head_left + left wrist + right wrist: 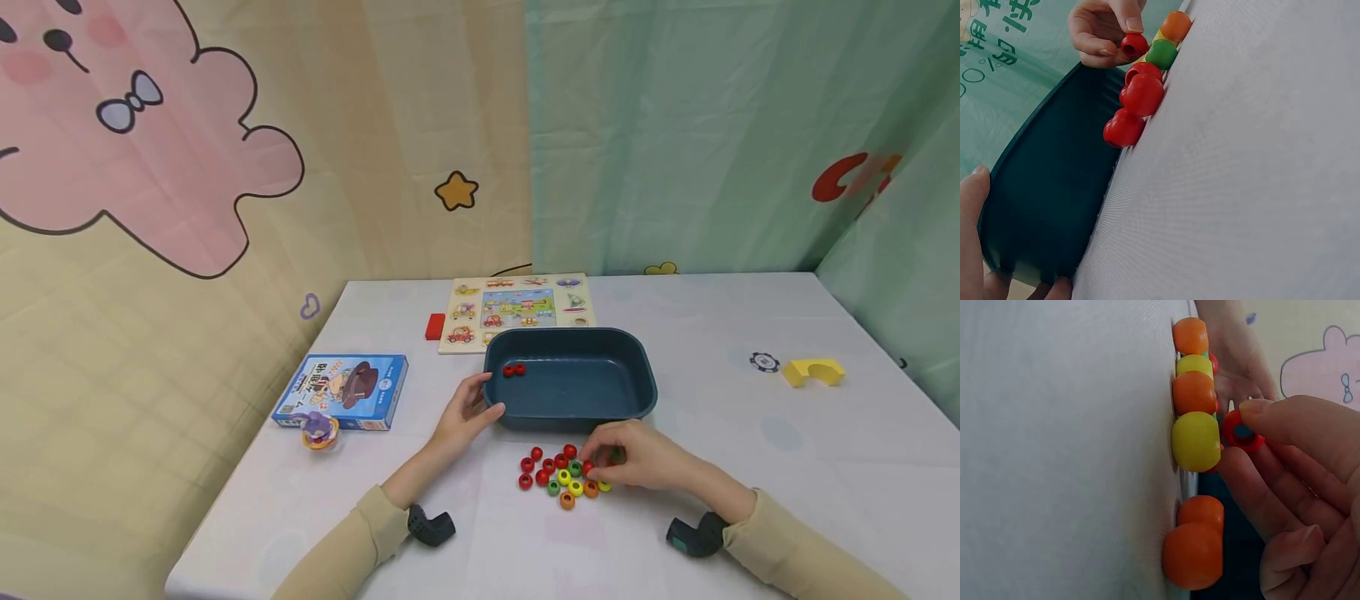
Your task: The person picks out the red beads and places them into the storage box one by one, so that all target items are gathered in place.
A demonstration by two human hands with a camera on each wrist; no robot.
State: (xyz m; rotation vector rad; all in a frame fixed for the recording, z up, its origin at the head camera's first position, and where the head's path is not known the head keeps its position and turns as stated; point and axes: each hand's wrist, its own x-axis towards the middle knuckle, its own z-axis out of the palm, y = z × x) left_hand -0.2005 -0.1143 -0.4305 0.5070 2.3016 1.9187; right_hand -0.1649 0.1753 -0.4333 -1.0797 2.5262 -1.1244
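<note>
right fingers (1252,490) pinching glossy, holed, round red bead (1137,41); left fingers (470,387) spread against smooth, round-cornered tray (581,383)

**Bright head view, dim wrist views**

Soft, even light fills the head view. Wrist views are greyer, with small highlights on glossy red round beads (1145,95) and the dark-blue rectangular plastic tub (1047,181) in shade.
</note>
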